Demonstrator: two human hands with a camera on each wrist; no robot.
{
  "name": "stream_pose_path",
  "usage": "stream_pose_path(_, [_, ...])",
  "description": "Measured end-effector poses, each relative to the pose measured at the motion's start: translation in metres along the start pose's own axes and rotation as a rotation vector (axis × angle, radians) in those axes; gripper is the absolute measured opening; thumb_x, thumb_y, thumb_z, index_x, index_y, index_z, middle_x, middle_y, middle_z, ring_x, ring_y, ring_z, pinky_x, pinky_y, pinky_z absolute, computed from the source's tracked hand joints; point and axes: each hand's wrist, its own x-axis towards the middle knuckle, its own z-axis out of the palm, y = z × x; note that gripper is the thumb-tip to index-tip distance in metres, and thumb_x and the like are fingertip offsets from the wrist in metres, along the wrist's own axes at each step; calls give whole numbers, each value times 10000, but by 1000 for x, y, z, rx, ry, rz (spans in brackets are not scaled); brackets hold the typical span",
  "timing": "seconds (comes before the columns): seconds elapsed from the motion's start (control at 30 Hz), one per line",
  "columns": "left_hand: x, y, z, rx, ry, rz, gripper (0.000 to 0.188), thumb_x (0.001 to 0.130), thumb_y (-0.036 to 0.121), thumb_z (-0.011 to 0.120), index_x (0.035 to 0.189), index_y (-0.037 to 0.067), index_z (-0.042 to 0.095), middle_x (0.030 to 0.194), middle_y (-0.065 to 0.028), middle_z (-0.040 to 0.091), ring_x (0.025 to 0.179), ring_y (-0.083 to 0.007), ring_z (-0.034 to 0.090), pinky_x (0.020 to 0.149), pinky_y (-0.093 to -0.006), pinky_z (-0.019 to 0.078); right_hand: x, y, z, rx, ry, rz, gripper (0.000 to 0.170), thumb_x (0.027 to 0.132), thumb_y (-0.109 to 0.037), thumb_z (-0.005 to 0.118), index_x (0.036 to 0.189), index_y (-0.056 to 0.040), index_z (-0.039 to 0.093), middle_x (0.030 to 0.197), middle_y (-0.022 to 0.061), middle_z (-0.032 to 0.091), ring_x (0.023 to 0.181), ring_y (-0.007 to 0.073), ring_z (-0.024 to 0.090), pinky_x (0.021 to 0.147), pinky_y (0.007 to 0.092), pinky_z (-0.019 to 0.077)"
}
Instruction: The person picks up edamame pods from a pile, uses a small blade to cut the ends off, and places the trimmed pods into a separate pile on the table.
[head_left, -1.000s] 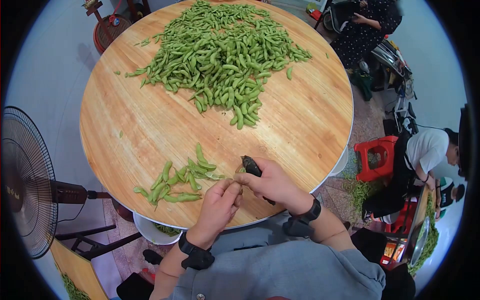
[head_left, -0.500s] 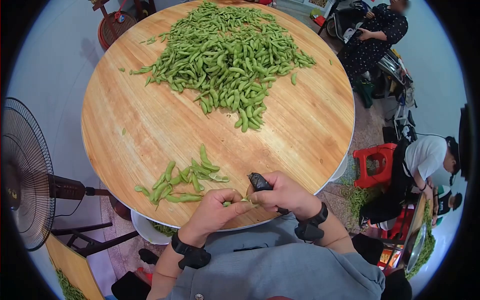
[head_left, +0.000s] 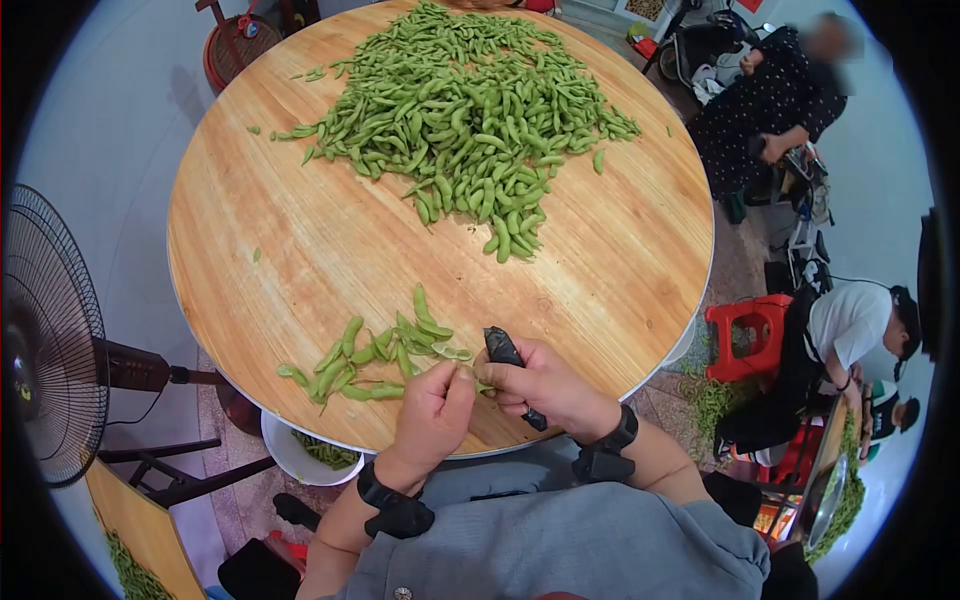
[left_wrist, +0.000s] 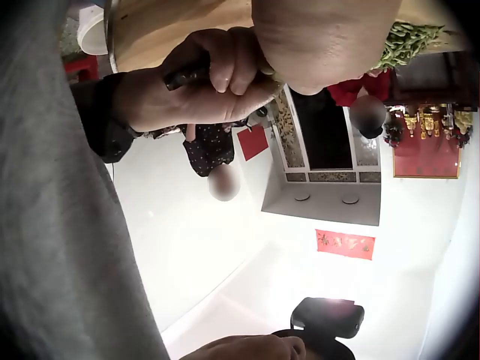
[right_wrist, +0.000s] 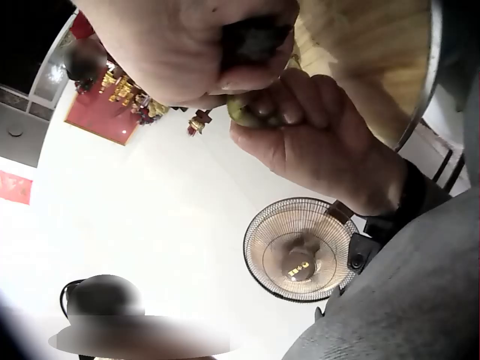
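Note:
My left hand [head_left: 432,408] pinches a green soybean pod [right_wrist: 240,110], its end showing between thumb and fingers in the right wrist view. Close beside it, my right hand [head_left: 556,388] grips a short black tool [head_left: 503,348] that looks wrapped; its working end is hidden. The right thumb and fingertips meet the left fingertips at the pod. A small group of pods [head_left: 330,375] lies on the table just left of and beyond the left hand, with a pale opened one [head_left: 455,353] at its right end.
A large heap of pods [head_left: 470,110] covers the far part of the round wooden table [head_left: 300,240]. Below the near edge stands a white bucket [head_left: 285,455] with pods. A fan [head_left: 50,330] is at left. Right are a red stool [head_left: 745,338] and people.
Both hands dipped toward the table edge, showing a green pod between them, then rose again with fingertips together. The person at upper right has shifted posture.

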Motion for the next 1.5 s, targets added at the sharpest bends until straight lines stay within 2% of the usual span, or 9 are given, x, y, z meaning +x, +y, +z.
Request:
stream_pose_path(0.13, [1,12,-3,-392,-21,-353,264,898,172,510,695,6,477,564,35,423,517,-48,375,445,-233,314,0,-3,3,22,42,-34,50,852,-93,558,857,-44,546,632,-43,448,488,26,384,425,176,301])
stream_pose_path(0.3, [7,-1,-10,353,126,241,289,916,211,499,736,-15,485,550,-53,402,505,-148,428,476,-297,348,3,10,0,-1016,293,-832,110,830,-109,572,883,-13,579,636,-43,526,537,61,488,470,208,374])
stream_pose_path(0.57, [1,7,-5,-69,36,-4,292,933,208,439,732,2,478,574,-64,426,485,-139,406,454,-274,323,-4,-7,10,-239,50,-73,85,871,-113,542,880,-30,553,639,-22,499,505,52,449,447,205,353])
stream_pose_path(0.7, [1,8,-17,-648,162,-282,296,941,256,388,717,76,457,575,-1,407,404,-86,327,370,-207,250,23,5,-4,-265,161,-258,140,883,-162,507,863,-33,556,619,20,526,491,115,491,461,255,399])
stream_pose_path(0.77, [-2,6,-29,-786,194,-290,269,925,241,399,728,66,453,586,-15,413,430,-88,348,370,-215,251,44,14,-16,-1129,191,-928,184,840,-194,556,840,-11,563,655,104,566,591,274,544,554,370,445])
stream_pose_path(0.87, [-6,13,-34,-943,203,-309,235,901,221,414,736,57,445,605,-29,423,453,-94,367,372,-220,251,57,-16,-19,-1257,268,-941,221,787,-216,593,828,1,570,742,168,581,728,382,539,659,435,448])
stream_pose_path(1.1, [-14,14,-30,-1009,62,-451,232,901,241,433,734,82,419,625,-38,444,454,-110,376,378,-213,260,137,-93,-50,-1629,879,-732,194,753,-183,602,825,-5,575,728,218,551,727,365,570,638,435,463])
stream_pose_path(1.33, [-8,13,-22,-893,67,-440,261,935,289,433,768,90,416,629,-38,420,457,-115,375,349,-213,265,101,-89,-50,-1438,738,-820,253,738,-247,643,783,-7,577,695,167,581,662,310,589,575,393,462])
stream_pose_path(1.5, [4,15,-6,-751,48,-463,196,941,249,431,889,67,483,669,-37,450,479,-103,384,364,-189,272,35,-46,-37,-825,356,-364,256,753,-262,681,770,-26,581,571,20,518,524,126,501,502,293,411])
